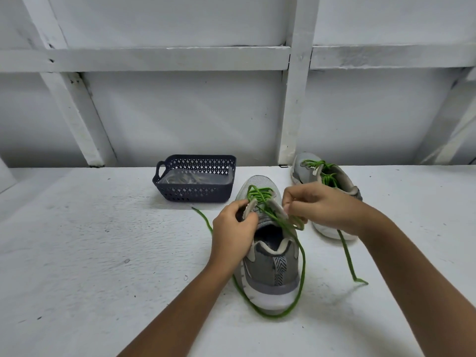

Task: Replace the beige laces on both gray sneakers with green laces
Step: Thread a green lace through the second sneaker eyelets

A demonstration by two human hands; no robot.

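At six o'clock on the white table (103, 240), right under our eyes, we are lacing the near sneaker (270, 266) with the green lace (258, 194). We are gripping its left eyelet flap with our left hand (231, 230), fingers curled around it, and pinching the lace between thumb and fingertips of our right hand (316, 204) beside the right eyelet row. We are judging this as mid-lacing on the second shoe (the far sneaker (309, 173), at one o'clock, is already wearing green, and beige laces (185, 179) are lying in the dark basket (193, 195) at eleven o'clock). Next we are probably needing to draw the slack through, since long tails are trailing round the heel, then feed a tip into the next free eyelet while steadying the flap. The near sneaker's long axis is running six to twelve, heel towards us, toe pointing at twelve.
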